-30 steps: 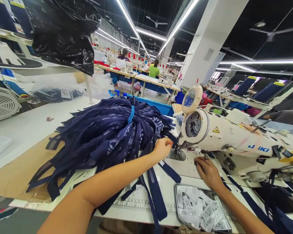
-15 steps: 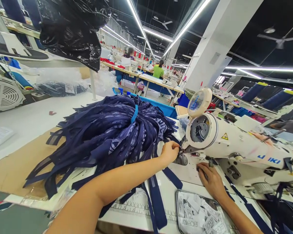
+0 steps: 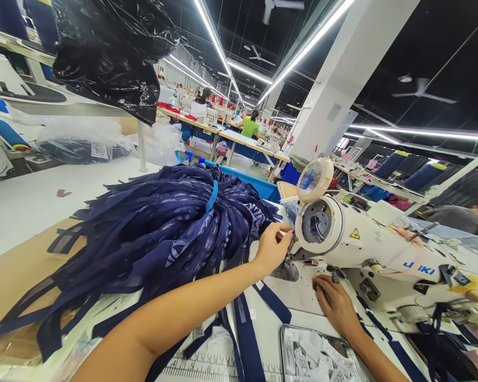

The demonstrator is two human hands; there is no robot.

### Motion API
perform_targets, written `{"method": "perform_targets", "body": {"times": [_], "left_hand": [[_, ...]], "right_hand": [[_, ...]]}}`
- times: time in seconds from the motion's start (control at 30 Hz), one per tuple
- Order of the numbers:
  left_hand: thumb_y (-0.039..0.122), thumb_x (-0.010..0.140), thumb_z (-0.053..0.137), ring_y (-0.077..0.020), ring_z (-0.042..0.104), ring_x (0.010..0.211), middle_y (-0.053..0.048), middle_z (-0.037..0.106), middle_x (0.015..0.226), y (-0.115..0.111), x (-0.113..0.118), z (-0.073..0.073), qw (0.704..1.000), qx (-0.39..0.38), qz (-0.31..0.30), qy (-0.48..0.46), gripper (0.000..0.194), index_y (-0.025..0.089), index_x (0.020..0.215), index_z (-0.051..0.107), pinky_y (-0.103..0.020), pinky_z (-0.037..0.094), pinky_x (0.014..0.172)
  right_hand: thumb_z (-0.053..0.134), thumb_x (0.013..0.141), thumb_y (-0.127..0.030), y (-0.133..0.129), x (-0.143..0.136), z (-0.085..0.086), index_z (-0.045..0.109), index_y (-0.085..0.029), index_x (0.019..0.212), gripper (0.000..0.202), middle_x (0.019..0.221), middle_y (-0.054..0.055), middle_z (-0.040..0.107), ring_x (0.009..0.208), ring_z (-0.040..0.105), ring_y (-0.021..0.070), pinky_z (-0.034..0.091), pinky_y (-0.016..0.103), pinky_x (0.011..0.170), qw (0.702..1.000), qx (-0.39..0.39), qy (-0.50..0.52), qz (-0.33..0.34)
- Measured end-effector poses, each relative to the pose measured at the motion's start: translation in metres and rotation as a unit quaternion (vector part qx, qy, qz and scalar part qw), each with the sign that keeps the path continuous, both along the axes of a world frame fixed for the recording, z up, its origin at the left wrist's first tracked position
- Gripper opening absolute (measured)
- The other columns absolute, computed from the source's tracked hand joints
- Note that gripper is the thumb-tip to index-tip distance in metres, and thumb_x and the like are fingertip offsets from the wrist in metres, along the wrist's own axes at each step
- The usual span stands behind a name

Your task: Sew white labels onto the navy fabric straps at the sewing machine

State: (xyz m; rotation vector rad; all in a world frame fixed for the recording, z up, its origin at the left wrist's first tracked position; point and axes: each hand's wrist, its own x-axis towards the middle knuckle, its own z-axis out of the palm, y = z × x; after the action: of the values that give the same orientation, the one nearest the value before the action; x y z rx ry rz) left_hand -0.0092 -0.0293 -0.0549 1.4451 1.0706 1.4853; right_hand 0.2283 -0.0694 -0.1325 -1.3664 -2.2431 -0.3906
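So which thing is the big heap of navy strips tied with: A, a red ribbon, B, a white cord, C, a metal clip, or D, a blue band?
D: a bright blue band wraps the top of the navy strip bundle beside the left hand.

A left hand [image 3: 271, 248] is raised beside a white sewing machine [image 3: 366, 246], apparently pinching something small; a right hand [image 3: 334, 305] is laid flat on its bed, near navy strips [image 3: 159, 233].

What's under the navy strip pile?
The navy strip pile lies on brown cardboard and the white table. Loose strips trail out below. Whatever sits beneath its middle is covered.
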Motion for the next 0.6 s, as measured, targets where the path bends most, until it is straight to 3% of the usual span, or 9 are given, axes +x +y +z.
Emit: {"method": "perform_targets", "body": {"times": [0.17, 0.3, 0.37, 0.47, 0.6], "left_hand": [[0.013, 0.074, 0.052, -0.0142, 0.052, 0.081, -0.001, 0.059, 0.088, -0.006, 0.0, 0.021, 0.993, 0.105, 0.017, 0.057, 0.013, 0.018, 0.084, 0.06, -0.029, 0.041, 0.079], [0.011, 0.075, 0.05, -0.0148, 0.052, 0.08, -0.002, 0.058, 0.085, -0.01, 0.0, 0.034, 0.989, 0.133, 0.039, 0.051, 0.012, 0.017, 0.082, 0.058, -0.03, 0.041, 0.078], [0.011, 0.076, 0.049, -0.0155, 0.051, 0.082, -0.003, 0.057, 0.084, -0.017, -0.002, 0.039, 0.98, 0.185, 0.059, 0.05, 0.012, 0.017, 0.082, 0.057, -0.031, 0.041, 0.079], [0.017, 0.076, 0.052, -0.017, 0.049, 0.086, -0.004, 0.055, 0.086, -0.03, -0.004, 0.048, 0.945, 0.307, 0.077, 0.082, 0.011, 0.017, 0.085, 0.058, -0.032, 0.04, 0.079], [0.025, 0.074, 0.059, -0.0203, 0.047, 0.092, -0.006, 0.054, 0.095, -0.04, 0.002, 0.061, 0.877, 0.43, 0.091, 0.196, 0.019, 0.019, 0.092, 0.059, -0.034, 0.037, 0.079]], "right_hand": [[0.036, 0.086, -0.031, 0.003, 0.004, -0.006, 0.06, -0.017, 0.095, 0.029, 0.091, 0.012, 0.062, 0.08, 0.058, 0.0237, 0.05, 0.038, 0.067, 1.0, 0.029, -0.001, -0.007], [0.037, 0.086, -0.03, 0.003, 0.004, -0.006, 0.059, -0.017, 0.096, 0.027, 0.092, 0.012, 0.062, 0.083, 0.057, 0.0235, 0.05, 0.037, 0.069, 1.0, 0.027, 0.004, 0.002], [0.038, 0.086, -0.029, 0.003, 0.003, -0.005, 0.058, -0.017, 0.096, 0.026, 0.093, 0.012, 0.061, 0.083, 0.057, 0.0234, 0.05, 0.037, 0.069, 1.0, 0.021, 0.008, 0.006], [0.038, 0.086, -0.028, 0.003, 0.001, -0.003, 0.058, -0.019, 0.095, 0.024, 0.092, 0.011, 0.061, 0.085, 0.057, 0.0233, 0.049, 0.038, 0.071, 0.999, 0.018, 0.021, 0.015], [0.039, 0.086, -0.026, 0.002, -0.002, 0.0, 0.058, -0.019, 0.095, 0.023, 0.091, 0.011, 0.061, 0.085, 0.056, 0.0229, 0.049, 0.038, 0.071, 0.999, 0.016, 0.03, 0.023]]}}
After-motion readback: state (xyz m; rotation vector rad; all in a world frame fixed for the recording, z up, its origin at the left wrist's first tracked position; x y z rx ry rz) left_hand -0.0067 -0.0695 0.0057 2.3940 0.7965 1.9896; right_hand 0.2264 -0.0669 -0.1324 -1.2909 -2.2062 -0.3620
